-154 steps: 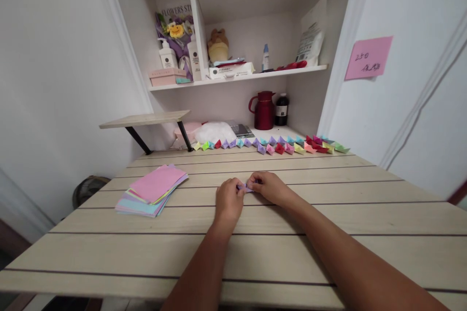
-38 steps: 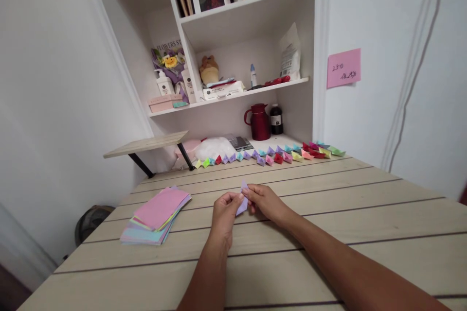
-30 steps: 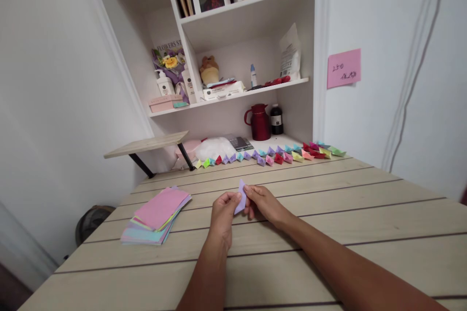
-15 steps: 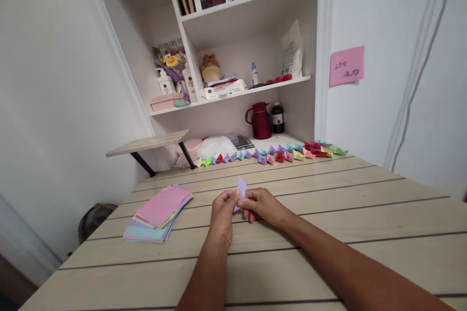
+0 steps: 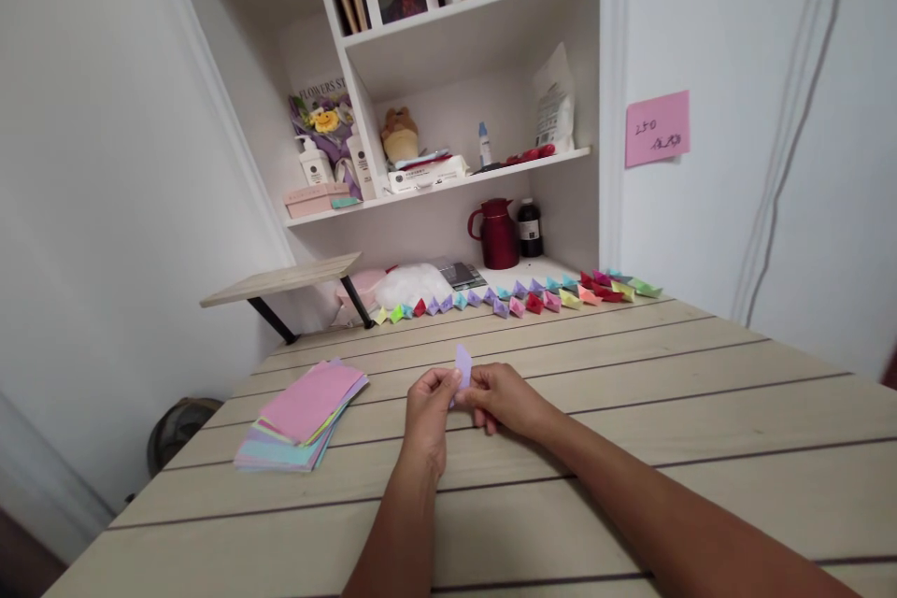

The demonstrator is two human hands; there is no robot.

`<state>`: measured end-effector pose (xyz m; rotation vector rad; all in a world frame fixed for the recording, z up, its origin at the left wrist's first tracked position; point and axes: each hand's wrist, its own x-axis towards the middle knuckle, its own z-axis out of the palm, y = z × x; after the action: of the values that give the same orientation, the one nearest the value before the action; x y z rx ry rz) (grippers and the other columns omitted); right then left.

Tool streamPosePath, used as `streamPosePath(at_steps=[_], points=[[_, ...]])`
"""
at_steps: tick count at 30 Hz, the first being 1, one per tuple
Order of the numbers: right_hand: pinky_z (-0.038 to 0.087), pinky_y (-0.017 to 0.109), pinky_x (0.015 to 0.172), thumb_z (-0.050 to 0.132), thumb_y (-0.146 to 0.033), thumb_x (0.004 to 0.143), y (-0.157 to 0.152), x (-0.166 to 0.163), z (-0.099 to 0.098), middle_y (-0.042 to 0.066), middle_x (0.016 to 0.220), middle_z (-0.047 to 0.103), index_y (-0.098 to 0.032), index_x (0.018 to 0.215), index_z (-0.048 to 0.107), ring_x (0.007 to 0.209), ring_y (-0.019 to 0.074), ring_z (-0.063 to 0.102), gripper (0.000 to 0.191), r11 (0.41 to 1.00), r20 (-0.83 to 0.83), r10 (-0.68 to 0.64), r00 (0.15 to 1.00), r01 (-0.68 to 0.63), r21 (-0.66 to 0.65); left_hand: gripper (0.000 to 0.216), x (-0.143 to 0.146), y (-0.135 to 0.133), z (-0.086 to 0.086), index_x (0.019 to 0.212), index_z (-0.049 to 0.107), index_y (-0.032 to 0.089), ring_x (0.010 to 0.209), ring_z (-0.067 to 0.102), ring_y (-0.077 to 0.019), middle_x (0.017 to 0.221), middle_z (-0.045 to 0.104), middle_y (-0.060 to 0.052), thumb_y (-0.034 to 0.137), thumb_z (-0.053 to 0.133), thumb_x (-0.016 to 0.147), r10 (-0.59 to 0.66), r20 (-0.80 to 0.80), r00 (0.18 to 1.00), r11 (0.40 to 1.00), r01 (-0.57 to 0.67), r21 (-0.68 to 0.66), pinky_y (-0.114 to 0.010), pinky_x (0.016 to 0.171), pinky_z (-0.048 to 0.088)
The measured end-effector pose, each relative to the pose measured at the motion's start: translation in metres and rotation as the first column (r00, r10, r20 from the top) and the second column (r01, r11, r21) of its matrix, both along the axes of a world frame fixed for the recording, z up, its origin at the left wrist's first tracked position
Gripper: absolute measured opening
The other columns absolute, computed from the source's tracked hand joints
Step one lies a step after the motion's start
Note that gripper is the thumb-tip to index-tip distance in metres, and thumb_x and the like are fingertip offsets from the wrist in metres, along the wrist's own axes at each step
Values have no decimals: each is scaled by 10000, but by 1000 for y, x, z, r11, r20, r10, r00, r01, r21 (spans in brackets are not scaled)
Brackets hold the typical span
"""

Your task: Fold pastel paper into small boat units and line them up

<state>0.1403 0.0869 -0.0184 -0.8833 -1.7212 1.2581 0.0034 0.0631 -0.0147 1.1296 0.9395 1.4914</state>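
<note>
Paper: lavender, folded narrow, standing roughly upright between both hands over the middle of the table. Left hand grasps it, thumb on the near face about midway up. Right hand pinches it low on the right side, thumb across the lower part, other fingers curled. Top end sticks up free above both thumbs. Whether the hands rest on the wood: cannot tell.

Stack of loose sheets left of the left hand, well apart; pink on top, blue toward the bottom, edges uneven. Boats, small, folded, many colours, lined along the far edge; single row at left, doubled up toward right. Stand with black legs at far left, by the row's left end.

Behind the boats: white bag, red jug, dark bottle just right of it. Shelf above: plush, wipes. Pink note on right wall, handwritten, "250" readable.
</note>
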Motion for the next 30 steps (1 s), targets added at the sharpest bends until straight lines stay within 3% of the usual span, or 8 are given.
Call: streamPosePath(at_steps=[5,8,13,16,18,21,26,30], points=[[450,227,617,702,-313,680,13,12,5,-6,795,664,-190,945,601,674,125,598,309,995,-128,-85,988,90,40,325,1,-1,2,706,667,139,603,534,-110,651,635,-5,430,773,608,65,-84,994,998,-63,21,-231,621,408],[431,239,608,691,-389,692,19,19,4,-8,701,636,-173,786,604,623,125,562,251,991,-148,-118,982,126,45,276,6,-4,3,667,665,136,575,500,-104,606,601,8,389,762,615,74,-196,978,997,-68,37,-222,581,382],[383,249,528,575,-471,782,24,25,0,-24,497,536,-182,580,535,480,117,478,355,985,-101,-152,983,160,68,218,12,-4,3,655,647,147,570,500,-117,594,577,17,360,685,681,112,-388,915,993,-89,76,-226,562,370],[416,252,572,510,-420,831,25,26,-1,-12,588,559,-184,662,556,540,125,505,293,977,-73,-181,981,188,103,173,9,1,-1,668,632,160,617,515,-136,633,573,8,316,616,741,205,-507,837,978,-162,128,-237,583,370],[446,253,639,570,-308,779,25,26,-2,-3,767,593,-194,874,587,644,130,541,149,971,-54,-193,980,199,135,141,7,4,-4,668,618,175,670,520,-147,680,574,1,272,584,765,289,-583,760,957,-225,181,-248,624,369],[464,260,694,557,-134,699,23,26,-5,11,978,567,-239,1140,516,716,121,554,455,966,-4,-181,983,179,185,101,7,6,-8,652,604,199,716,524,-150,734,577,5,203,592,752,341,-690,639,940,-237,245,-257,680,357],[440,253,731,491,10,593,21,26,-7,11,972,555,-222,1019,566,801,140,551,491,944,113,-170,979,129,305,138,12,4,-13,771,606,231,760,560,-147,814,597,23,140,666,687,311,-809,498,950,-175,257,-257,721,355],[411,234,674,473,33,561,22,27,-5,-2,888,551,-207,887,557,759,144,530,414,923,198,-197,960,113,369,306,12,4,-14,936,540,233,811,585,-162,878,599,12,170,696,680,309,-837,452,949,-212,235,-262,721,379]])
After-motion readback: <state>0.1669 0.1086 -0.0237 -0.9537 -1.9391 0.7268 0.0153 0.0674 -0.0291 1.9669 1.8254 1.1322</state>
